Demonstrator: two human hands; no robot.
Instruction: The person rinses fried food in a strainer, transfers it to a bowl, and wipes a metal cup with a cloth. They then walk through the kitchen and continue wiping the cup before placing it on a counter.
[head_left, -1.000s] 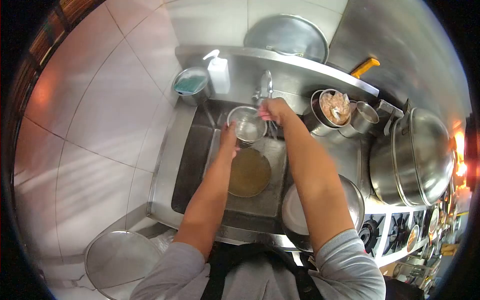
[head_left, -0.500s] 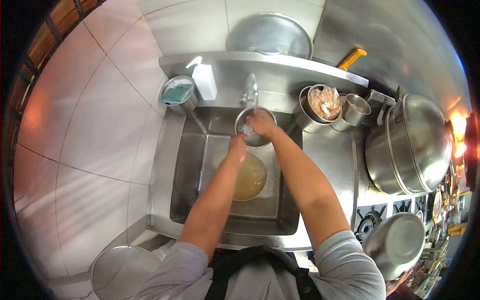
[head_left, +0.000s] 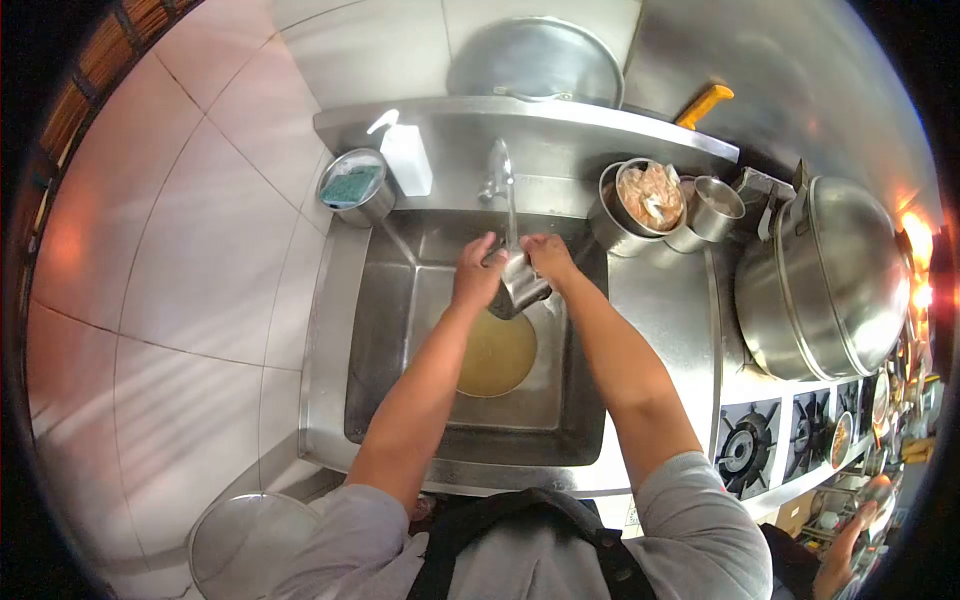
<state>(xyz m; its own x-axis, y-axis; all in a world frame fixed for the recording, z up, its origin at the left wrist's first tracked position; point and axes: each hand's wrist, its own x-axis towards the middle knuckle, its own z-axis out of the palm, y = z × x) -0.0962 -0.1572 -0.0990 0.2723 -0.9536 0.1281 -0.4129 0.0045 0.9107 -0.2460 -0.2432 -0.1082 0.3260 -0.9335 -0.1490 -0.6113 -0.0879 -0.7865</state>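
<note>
A small steel bowl [head_left: 520, 285] is tipped on its side over the sink [head_left: 390, 330], under the tap [head_left: 499, 172], where a thin stream of water runs. My left hand [head_left: 476, 272] grips the bowl's left rim. My right hand [head_left: 547, 258] holds its right side from above. Below the bowl, a round pan of brownish liquid [head_left: 497, 352] rests on the sink floor.
A soap dispenser [head_left: 405, 158] and a steel cup with a green sponge [head_left: 354, 187] stand at the sink's back left. Steel bowls with food [head_left: 648, 200] and a big lidded pot [head_left: 825, 280] sit to the right. Gas burners [head_left: 745, 450] lie at the lower right, where another person's hand [head_left: 845, 555] shows.
The bowl has gone from upright under the tap to tipped sideways between both hands. The large steel bowl a person held at the lower right has left the view.
</note>
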